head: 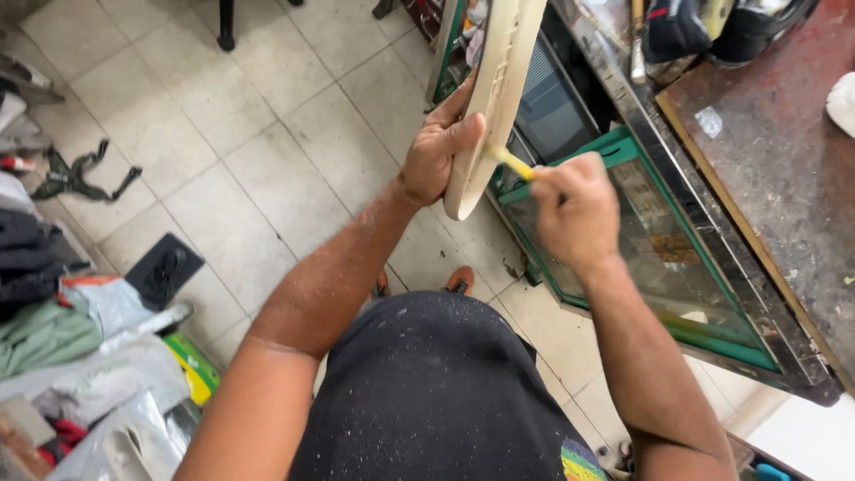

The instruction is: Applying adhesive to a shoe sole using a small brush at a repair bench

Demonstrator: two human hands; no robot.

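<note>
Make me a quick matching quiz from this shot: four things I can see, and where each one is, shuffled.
Things:
1. pale wooden piece
2. yellow tool
3. black mat
4. green-framed glass cabinet

Places:
A. flat on the floor tiles, left
B. gripped in the left hand
C. below the worktop, right
D. held in the right hand

Pairs: 1-B, 2-D, 3-A, 4-C

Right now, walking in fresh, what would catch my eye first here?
Probably the pale shoe sole held upright at centre, gripped by the left hand. Just right of it, the right hand presses a yellow-handled tool against the sole's edge. Beyond that, a green-framed glass cabinet stands on the right.
</note>
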